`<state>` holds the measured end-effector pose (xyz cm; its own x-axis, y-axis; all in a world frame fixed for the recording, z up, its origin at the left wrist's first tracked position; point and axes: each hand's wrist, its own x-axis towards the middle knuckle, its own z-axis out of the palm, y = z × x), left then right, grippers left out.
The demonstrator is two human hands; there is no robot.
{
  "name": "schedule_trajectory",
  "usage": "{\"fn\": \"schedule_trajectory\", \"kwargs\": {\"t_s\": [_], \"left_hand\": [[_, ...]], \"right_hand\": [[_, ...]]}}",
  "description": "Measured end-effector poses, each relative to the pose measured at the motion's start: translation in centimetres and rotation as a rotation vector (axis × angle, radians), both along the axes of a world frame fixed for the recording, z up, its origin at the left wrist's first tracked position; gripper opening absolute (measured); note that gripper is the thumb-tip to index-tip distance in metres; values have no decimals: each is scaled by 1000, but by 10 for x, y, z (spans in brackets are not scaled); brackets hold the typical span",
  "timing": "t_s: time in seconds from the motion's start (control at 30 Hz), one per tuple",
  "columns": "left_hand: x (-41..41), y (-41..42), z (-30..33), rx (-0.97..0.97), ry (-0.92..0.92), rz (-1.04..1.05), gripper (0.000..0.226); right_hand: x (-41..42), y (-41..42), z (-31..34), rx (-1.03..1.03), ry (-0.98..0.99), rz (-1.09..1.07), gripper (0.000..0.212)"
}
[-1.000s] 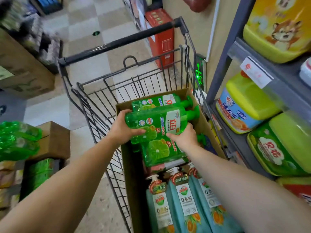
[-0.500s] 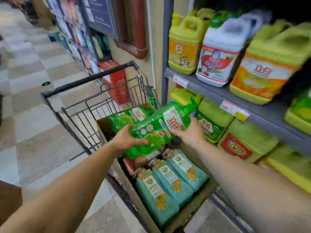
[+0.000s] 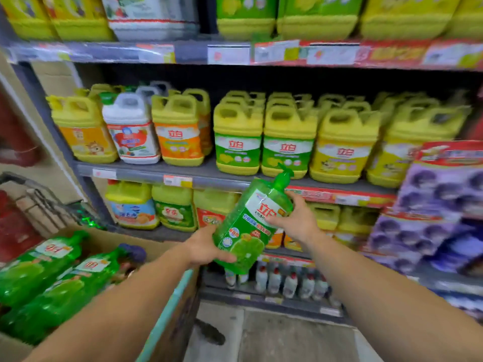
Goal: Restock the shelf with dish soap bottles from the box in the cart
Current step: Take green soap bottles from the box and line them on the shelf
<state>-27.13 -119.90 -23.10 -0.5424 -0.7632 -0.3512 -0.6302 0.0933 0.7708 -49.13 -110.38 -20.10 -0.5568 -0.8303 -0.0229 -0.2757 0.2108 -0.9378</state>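
A green dish soap bottle [image 3: 253, 221] with a pump top and a lime label is held tilted in front of the shelf [image 3: 209, 176], pump end up and to the right. My left hand [image 3: 205, 247] grips its bottom end. My right hand [image 3: 295, 220] grips its upper side near the neck. At the lower left the cardboard box [image 3: 180, 304] in the cart holds more green bottles [image 3: 49, 270] lying down.
Yellow and white detergent jugs [image 3: 237, 137] fill the middle shelf, with more jugs above and below. Small white bottles [image 3: 282, 282] stand on the bottom shelf. Purple packs [image 3: 439, 212] hang at the right. The cart's wire frame [image 3: 34, 202] is at the left.
Both hands have lifted the green bottle out of the box and carried it right, toward the shelf. My view has swung from the cart to the shelves.
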Motion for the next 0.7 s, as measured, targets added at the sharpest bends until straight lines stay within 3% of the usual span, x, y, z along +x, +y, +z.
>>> {"fn": "schedule_trajectory", "kwargs": {"t_s": [0.17, 0.27, 0.33, 0.57, 0.7], "left_hand": [[-173, 82, 1, -12, 67, -178, 67], [-280, 150, 4, -43, 119, -269, 77], [-347, 191, 11, -71, 137, -341, 90], [-532, 287, 32, -97, 244, -547, 53], [-616, 308, 30, -89, 300, -564, 62]], "right_hand": [[-140, 122, 17, -68, 6, -210, 81], [-227, 199, 30, -106, 71, -318, 74], [-277, 248, 40, -139, 107, -403, 81], [-415, 359, 69, -123, 274, -599, 101], [-483, 391, 80, -132, 248, -669, 109]]}}
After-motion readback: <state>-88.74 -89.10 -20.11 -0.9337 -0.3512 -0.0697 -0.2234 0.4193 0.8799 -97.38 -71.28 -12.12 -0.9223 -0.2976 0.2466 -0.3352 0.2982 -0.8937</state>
